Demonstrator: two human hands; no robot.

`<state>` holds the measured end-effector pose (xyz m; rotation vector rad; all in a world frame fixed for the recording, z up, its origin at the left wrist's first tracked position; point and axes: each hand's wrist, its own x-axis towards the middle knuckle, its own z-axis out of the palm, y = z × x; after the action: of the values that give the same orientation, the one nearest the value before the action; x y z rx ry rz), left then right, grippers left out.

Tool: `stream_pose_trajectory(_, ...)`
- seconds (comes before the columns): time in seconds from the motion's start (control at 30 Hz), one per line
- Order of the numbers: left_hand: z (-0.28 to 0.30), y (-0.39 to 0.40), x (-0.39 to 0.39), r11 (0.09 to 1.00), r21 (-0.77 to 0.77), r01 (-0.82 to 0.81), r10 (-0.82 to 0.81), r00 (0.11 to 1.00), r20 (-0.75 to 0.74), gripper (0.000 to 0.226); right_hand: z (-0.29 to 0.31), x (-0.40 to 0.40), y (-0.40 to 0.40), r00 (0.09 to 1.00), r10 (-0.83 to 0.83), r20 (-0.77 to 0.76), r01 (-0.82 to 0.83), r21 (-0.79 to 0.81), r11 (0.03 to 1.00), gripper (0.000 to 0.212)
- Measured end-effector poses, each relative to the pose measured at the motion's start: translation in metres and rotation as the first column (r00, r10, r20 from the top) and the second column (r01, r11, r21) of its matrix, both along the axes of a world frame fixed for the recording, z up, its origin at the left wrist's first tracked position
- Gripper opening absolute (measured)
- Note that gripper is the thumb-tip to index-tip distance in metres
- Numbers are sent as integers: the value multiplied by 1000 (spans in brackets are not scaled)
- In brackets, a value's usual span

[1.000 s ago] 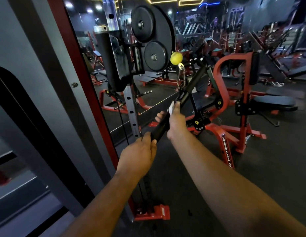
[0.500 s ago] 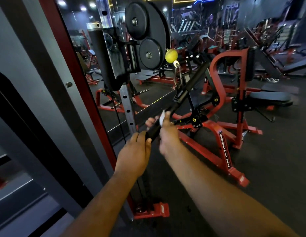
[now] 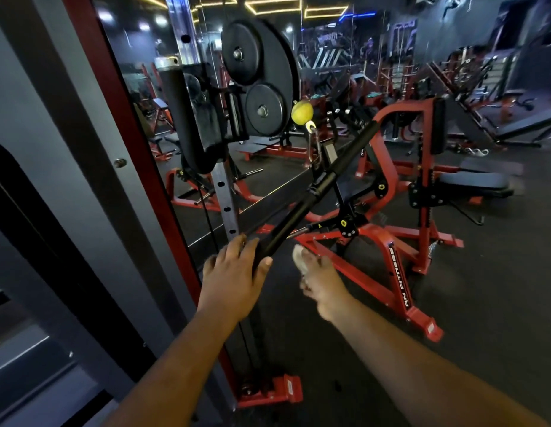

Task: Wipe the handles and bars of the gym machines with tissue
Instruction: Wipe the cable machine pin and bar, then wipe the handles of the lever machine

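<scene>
A black straight cable bar (image 3: 317, 192) slants from lower left to upper right, hanging by a metal clip under a yellow ball stopper (image 3: 302, 112). My left hand (image 3: 237, 272) is closed around the bar's near, lower end. My right hand (image 3: 320, 282) is off the bar, just to its right and a little lower, blurred, with a crumpled white tissue (image 3: 298, 255) pinched in its fingers. The tissue does not touch the bar.
The cable machine's perforated upright (image 3: 225, 192) and black weight plates (image 3: 258, 78) stand behind the bar. A red-framed mirror wall (image 3: 138, 167) runs along the left. A red plate-loaded machine (image 3: 391, 254) and benches fill the right on dark rubber floor.
My right hand with the tissue has slid down the bar and come off it to the right. My left hand still holds the lower end.
</scene>
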<state>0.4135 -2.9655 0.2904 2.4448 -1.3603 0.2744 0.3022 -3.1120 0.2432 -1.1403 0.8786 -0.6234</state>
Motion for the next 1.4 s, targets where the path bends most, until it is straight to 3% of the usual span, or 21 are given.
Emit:
stream_pose_trajectory(0.1, 16, -10, 2, 990, 111, -88, 70, 985, 155, 67, 18, -6, -63, 977, -177, 119, 174, 35, 984, 19)
stream_pose_trajectory(0.2, 35, -26, 3, 971, 164, -174, 133, 964, 232, 78, 48, -19, -104, 902, -304, 306, 351, -110, 930, 12)
stream_pose_trajectory(0.27, 47, -47, 4, 973, 157, -170, 126, 958, 257, 86, 61, -28, -129, 856, -338, 390, 485, -386, 784, 23)
stream_pose_trajectory(0.33, 57, -71, 5, 980, 157, -120, 77, 964, 255, 88, 73, -30, -151, 865, -330, 378, 502, -671, 546, 33)
stream_pose_trajectory(0.4, 62, -99, 6, 984, 150, -95, 56, 967, 249, 85, 83, -22, -169, 904, -322, 283, 393, -846, 361, 42)
stream_pose_trajectory(0.5, 68, -138, 11, 986, 115, -120, 88, 965, 248, 81, 84, 0, -179, 953, -303, -14, 19, -994, 107, 56)
stream_pose_trajectory(0.57, 67, -162, 13, 985, 116, -125, 87, 954, 287, 78, 76, 12, -184, 954, -260, -152, -155, -988, 6, 57)
stream_pose_trajectory(0.67, 61, -188, 13, 987, 100, -123, 84, 939, 332, 72, 65, 19, -202, 930, -285, -232, -266, -960, -84, 64)
stream_pose_trajectory(0.77, 50, -200, 18, 989, 81, -126, 91, 934, 344, 68, 63, 14, -233, 900, -323, -293, -343, -933, -110, 72)
stream_pose_trajectory(0.9, 38, -205, 27, 997, 41, -66, 51, 955, 292, 72, 74, -3, -278, 870, -373, -324, -383, -919, -96, 66)
stream_pose_trajectory(1.07, 29, -212, 31, 999, -32, -3, 13, 947, 322, 78, 75, -25, -323, 820, -508, -262, -236, -965, 117, 55)
stream_pose_trajectory(1.2, 14, -215, 23, 980, -136, 147, -83, 917, 390, 73, 45, -44, -305, 881, -443, -168, -111, -982, 153, 43)
stream_pose_trajectory(1.3, -2, -226, 11, 938, -127, 323, -235, 860, 452, 68, 22, -53, -289, 860, -415, -296, -214, -949, 234, 32)
stream_pose_trajectory(1.4, -22, -245, -4, 910, -10, 416, -370, 821, 435, 66, 5, -66, -282, 793, -412, -448, -354, -890, 287, 24)
